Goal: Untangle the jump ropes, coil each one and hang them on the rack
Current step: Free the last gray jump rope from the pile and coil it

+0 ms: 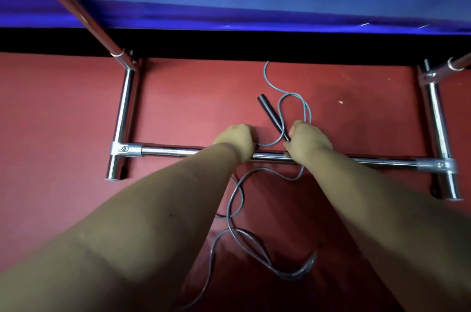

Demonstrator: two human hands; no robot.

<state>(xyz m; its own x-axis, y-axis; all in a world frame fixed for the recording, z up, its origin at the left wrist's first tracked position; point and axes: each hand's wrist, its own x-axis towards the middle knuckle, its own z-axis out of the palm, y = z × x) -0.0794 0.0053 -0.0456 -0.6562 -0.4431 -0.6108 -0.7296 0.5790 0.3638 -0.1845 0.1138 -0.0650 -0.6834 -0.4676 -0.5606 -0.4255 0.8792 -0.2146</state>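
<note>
A grey jump rope [235,199] lies in loose loops on the red floor, crossing the chrome rack's low crossbar [178,151]. Its black handle [270,114] points up and away between my hands. My right hand [307,139] grips the lower end of that handle together with a loop of grey cord. My left hand [235,139] is curled into a fist just beyond the crossbar, with the cord running into it. More cord loops lie beyond my right hand and near my forearms.
The chrome rack's base feet stand at left [122,120] and right [439,133], with slanted uprights rising at both top corners. A blue wall and black skirting [254,44] run behind. Red floor [63,108] spreads to both sides.
</note>
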